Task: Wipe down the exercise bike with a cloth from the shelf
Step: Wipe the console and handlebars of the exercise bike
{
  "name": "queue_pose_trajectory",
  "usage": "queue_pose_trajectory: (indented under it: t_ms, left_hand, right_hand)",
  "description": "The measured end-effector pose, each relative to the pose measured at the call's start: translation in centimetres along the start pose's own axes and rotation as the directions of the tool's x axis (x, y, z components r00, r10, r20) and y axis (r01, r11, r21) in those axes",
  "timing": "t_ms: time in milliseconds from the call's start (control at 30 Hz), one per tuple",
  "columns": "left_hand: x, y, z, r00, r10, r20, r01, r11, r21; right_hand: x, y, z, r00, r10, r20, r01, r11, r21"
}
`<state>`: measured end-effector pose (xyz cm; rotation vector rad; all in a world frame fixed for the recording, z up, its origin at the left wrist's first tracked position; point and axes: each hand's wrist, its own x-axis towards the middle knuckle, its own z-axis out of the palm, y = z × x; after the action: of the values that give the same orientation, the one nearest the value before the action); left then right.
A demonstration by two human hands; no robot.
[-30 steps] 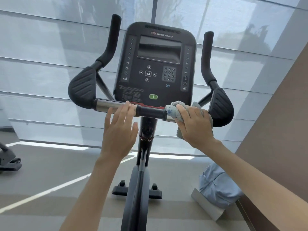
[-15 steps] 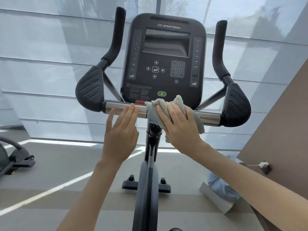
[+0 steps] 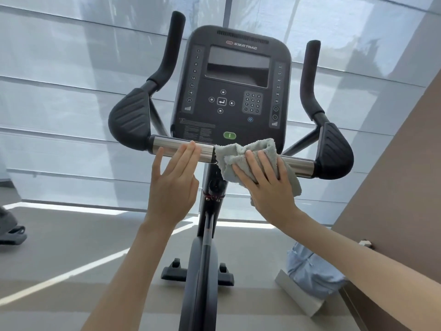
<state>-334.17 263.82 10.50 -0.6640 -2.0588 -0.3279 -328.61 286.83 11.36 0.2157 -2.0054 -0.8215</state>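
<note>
Exercise bike fills the middle of the head view, console up top, chrome crossbar running beneath it between two black elbow pads. Right hand is spread flat, fingers splayed, pressing a grey terry cloth against the crossbar just right of the centre stem; the cloth is bunched over the bar and hangs down behind the palm, pinned by the fingers rather than gripped in a fist. Cloth's left edge sits right beside the end of the left chrome section. Left hand is open too, fingers straight and together, fingertips touching the chrome of the left section, thumb held out to the side and wrapped around nothing. Bare chrome shows on both sides: a stretch from the left fingertips to the left elbow pad, another from the cloth to the right elbow pad. Upright grips rise clear above either side of the console. Open floor lies to the left; a brown wall closes in on the right, with a pale blue bundle at its foot.
</note>
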Motion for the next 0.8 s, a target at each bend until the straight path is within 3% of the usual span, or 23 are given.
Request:
queue_pose_trajectory:
  t_ms: [233, 433, 567, 800]
  left_hand:
    - [-0.2, -0.1, 0.4, 0.999, 0.008, -0.033, -0.008, 1.0, -0.003]
    - [-0.4, 0.2, 0.5, 0.998, -0.035, -0.051, 0.033, 0.999, -0.037]
    - [-0.5, 0.5, 0.8, 0.996, -0.063, -0.061, 0.059, 0.996, -0.061]
    - [-0.5, 1.1, 1.1, 0.992, -0.107, -0.068, 0.102, 0.991, -0.085]
  right_hand:
    - [4.0, -2.4, 0.0, 0.996, -0.056, -0.072, 0.056, 0.998, 0.001]
    - [1.2, 2.0, 0.4, 0.983, -0.139, -0.124, 0.128, 0.988, -0.091]
    - [1.4, 2.0, 0.7, 0.985, -0.109, -0.137, 0.09, 0.986, -0.139]
    - [3.2, 0.4, 0.9, 0.982, 0.084, -0.172, -0.085, 0.996, 0.0]
